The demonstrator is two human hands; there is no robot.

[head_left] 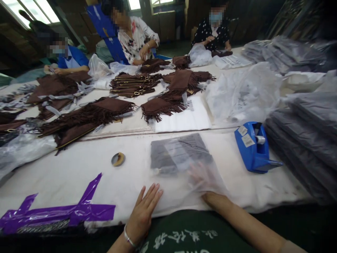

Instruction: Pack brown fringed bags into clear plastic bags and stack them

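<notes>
In the head view, a frosted clear plastic bag (181, 182) lies flat on the white-covered table in front of me. Inside it is a dark, flat folded item (164, 154), whose kind the plastic blurs. My right hand (201, 175) reaches in through the bag's near opening, its fingers spread and seen through the film beside the dark item. My left hand (146, 207) rests at the bag's near left edge, fingers stretched out, holding nothing. A bracelet circles the left wrist.
A blue tape dispenser (252, 147) stands right of the bag, beside stacked bagged dark goods (302, 140). A small round dish (118, 159) sits left. Purple tape (79, 211) marks the front edge. Brown fringed pouches (110, 109) and plastic bags (244, 91) lie beyond. Several people work across the table.
</notes>
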